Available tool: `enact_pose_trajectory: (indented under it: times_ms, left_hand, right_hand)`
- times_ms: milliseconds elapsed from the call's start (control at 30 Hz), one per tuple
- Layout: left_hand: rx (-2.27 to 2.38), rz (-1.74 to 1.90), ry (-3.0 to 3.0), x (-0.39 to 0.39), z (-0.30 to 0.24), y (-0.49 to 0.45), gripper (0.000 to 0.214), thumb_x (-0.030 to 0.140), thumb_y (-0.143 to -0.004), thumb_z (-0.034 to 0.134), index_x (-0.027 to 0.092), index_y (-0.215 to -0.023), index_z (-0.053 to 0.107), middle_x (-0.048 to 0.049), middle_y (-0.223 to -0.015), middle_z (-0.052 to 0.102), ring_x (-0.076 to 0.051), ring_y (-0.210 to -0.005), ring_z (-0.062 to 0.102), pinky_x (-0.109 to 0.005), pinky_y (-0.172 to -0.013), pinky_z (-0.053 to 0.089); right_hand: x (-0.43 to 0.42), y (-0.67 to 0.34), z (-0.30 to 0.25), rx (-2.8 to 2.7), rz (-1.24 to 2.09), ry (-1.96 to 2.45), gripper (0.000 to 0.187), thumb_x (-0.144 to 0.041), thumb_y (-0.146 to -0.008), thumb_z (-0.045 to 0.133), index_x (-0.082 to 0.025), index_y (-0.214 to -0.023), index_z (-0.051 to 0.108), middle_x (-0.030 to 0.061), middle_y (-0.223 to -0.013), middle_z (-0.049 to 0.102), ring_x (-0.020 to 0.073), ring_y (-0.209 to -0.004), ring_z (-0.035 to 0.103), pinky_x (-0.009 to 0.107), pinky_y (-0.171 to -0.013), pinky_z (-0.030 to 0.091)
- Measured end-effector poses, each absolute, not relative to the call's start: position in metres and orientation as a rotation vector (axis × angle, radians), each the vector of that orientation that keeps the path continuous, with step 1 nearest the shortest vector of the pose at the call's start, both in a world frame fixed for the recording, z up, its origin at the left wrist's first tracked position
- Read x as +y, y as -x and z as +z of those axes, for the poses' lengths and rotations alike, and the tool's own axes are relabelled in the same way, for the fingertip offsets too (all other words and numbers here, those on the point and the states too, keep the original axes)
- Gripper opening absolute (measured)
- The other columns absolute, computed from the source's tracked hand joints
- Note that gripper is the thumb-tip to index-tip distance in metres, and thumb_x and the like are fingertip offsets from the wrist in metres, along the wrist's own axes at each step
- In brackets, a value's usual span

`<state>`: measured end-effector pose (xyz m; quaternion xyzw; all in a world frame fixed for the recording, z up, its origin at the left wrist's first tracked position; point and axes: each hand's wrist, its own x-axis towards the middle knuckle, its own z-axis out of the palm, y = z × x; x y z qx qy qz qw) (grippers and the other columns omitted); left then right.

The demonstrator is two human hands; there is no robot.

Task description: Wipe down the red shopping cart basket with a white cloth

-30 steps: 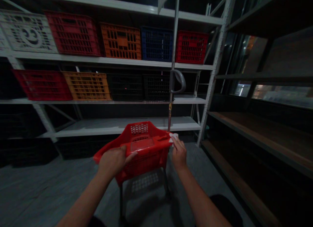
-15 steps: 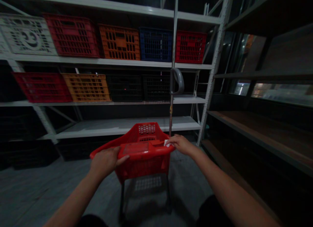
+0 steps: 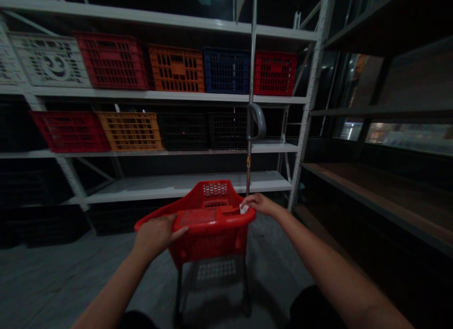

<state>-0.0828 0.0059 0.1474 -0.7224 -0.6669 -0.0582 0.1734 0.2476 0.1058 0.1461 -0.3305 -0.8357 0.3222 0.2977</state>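
A red plastic shopping cart [image 3: 208,244] stands right in front of me, its basket facing the shelves. My left hand [image 3: 155,232] is wrapped over the left part of its handle, thumb along the near side. At the handle's right end, my right hand [image 3: 260,204] pinches a small white piece [image 3: 244,208], perhaps paper; its kind is too blurred to tell. A metal pole [image 3: 252,69] with a grey loop grip [image 3: 257,122] rises behind the cart's right side. Where the pole ends below is hidden.
White metal shelving [image 3: 170,97] spans the far side. It carries a white crate [image 3: 53,64], an orange crate [image 3: 177,69], a blue crate [image 3: 226,71], a yellow crate [image 3: 130,130] and several red and black ones. Dark wooden shelves [image 3: 382,178] line the right.
The view has tilted up slightly, so the shelves sit lower in it. My right hand has risen a little off the handle, and more of the white piece shows. My left hand keeps its hold.
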Motion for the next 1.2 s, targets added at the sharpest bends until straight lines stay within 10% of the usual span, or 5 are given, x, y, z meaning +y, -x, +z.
enact_pose_trajectory:
  times_ms: [433,800,1200]
  left_hand:
    - [-1.624,-0.802,1.841,0.002,0.132,0.065,0.047,0.041,-0.081,0.036,0.015,-0.119,0.043,-0.0134,-0.134,0.036,-0.026,-0.122,0.033,-0.041,-0.099,0.025]
    - [-1.437,-0.833,2.051,-0.004,0.124,-0.069,0.033,0.04,-0.082,0.038,0.018,-0.075,0.061,-0.0059,-0.068,0.065,-0.019,-0.069,0.058,-0.039,-0.079,0.033]
    - [-1.344,-0.822,2.034,-0.003,0.117,-0.023,0.031,0.035,-0.083,0.037,0.022,-0.07,0.061,-0.0003,-0.066,0.065,-0.016,-0.066,0.057,-0.033,-0.073,0.033]
  right_hand:
    - [0.034,-0.193,0.064,-1.106,0.493,1.036,0.028,-0.029,-0.081,0.041,-0.014,-0.103,0.05,0.0123,-0.104,0.056,0.0188,-0.095,0.054,0.028,-0.081,0.043]
    - [0.01,-0.176,0.054,-1.074,0.431,0.749,0.011,-0.028,-0.08,0.048,-0.018,-0.081,0.053,0.003,-0.089,0.052,0.0155,-0.087,0.051,0.028,-0.077,0.04]
    - [0.009,-0.16,0.066,-1.154,0.596,0.772,0.012,-0.027,-0.079,0.05,-0.017,-0.079,0.056,0.0018,-0.079,0.057,0.0148,-0.077,0.054,0.025,-0.072,0.041]
